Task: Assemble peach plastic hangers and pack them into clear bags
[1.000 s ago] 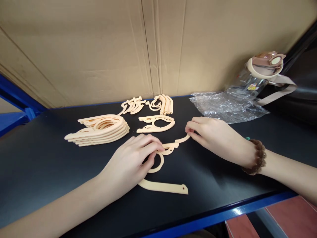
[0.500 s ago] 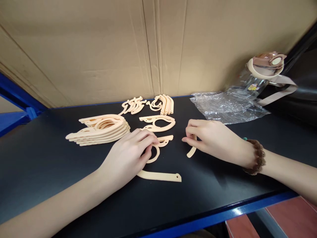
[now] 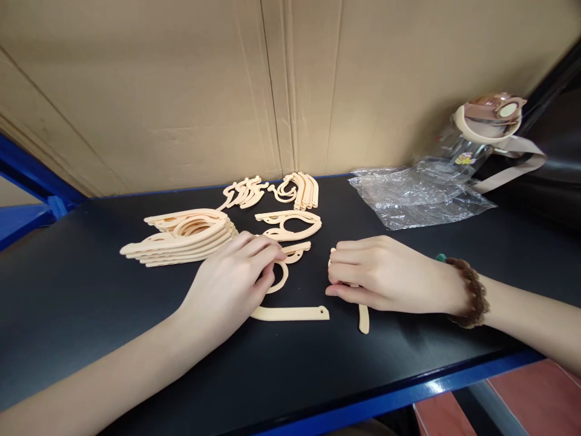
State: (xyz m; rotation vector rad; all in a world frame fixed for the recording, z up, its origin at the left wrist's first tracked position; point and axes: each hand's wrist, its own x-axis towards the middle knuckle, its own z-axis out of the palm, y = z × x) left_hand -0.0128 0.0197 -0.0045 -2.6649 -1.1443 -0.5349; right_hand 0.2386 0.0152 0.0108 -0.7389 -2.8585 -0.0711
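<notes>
My left hand is closed over a beige plastic folding hanger lying on the dark table. A ring and a slotted piece of it show beyond my fingertips. One flat hanger arm, with a small hole at its end, sticks out to the right below that hand; where it joins is hidden. To the right, my right hand is closed on another curved beige hanger arm, whose lower end pokes out under the thumb. Its other end peeks out at the knuckles. The two hands are apart.
A stack of folded hangers lies left, and a single folded hanger lies beyond my hands. Behind are loose hooks and curved arms. Clear plastic bags and a bottle are back right, before a cardboard wall.
My right hand has moved toward me and slightly left, and the arm piece in it has turned more upright. The hanger under my left hand has shifted slightly left and away from me.
</notes>
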